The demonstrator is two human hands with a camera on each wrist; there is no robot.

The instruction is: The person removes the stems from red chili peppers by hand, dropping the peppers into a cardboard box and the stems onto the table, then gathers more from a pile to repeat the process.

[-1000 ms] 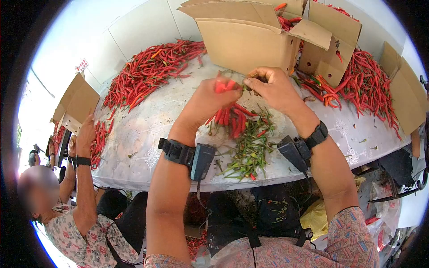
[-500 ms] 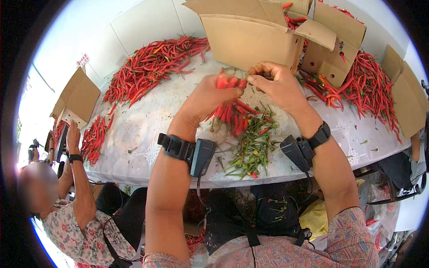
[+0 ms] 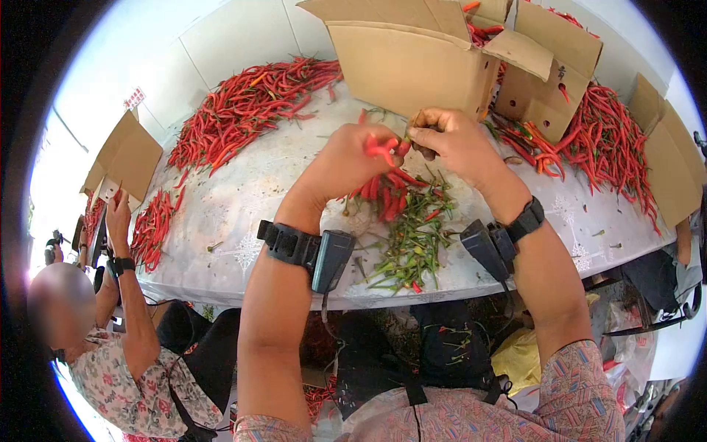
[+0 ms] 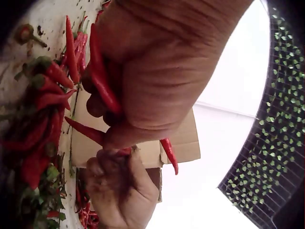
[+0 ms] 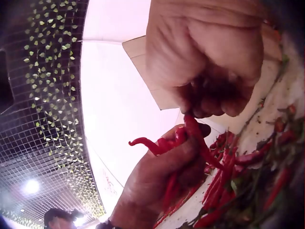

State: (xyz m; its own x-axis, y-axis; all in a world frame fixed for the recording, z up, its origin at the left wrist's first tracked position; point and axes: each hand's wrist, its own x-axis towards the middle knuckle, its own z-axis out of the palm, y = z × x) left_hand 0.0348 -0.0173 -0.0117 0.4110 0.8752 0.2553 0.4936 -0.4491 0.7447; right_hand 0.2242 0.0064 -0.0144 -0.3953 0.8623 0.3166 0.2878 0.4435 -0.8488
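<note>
My left hand [image 3: 340, 158] grips several red chili peppers [image 5: 167, 145], their thin tips sticking out between the fingers in both wrist views. Close on its right, my right hand [image 3: 455, 144] has thumb and fingers curled together, pinching the stem end of one chili [image 5: 194, 128] that the left hand also holds. Dark stains mark the right fingertips. Below the hands lie a small heap of red chilies [image 3: 387, 199] and, nearer the table edge, a pile of green stems [image 3: 412, 254].
A large cardboard box [image 3: 405, 70] stands behind the hands. Chili heaps lie at back left [image 3: 243, 114] and right [image 3: 607, 144] on the pale tablecloth [image 3: 250, 184]. At the left sits another person [image 3: 140, 376], beside a smaller carton [image 3: 125, 162].
The red chilies in my left hand have shifted, with tips now spread toward the right hand. Both hands stay close together. The person at the left has lowered a raised hand slightly.
</note>
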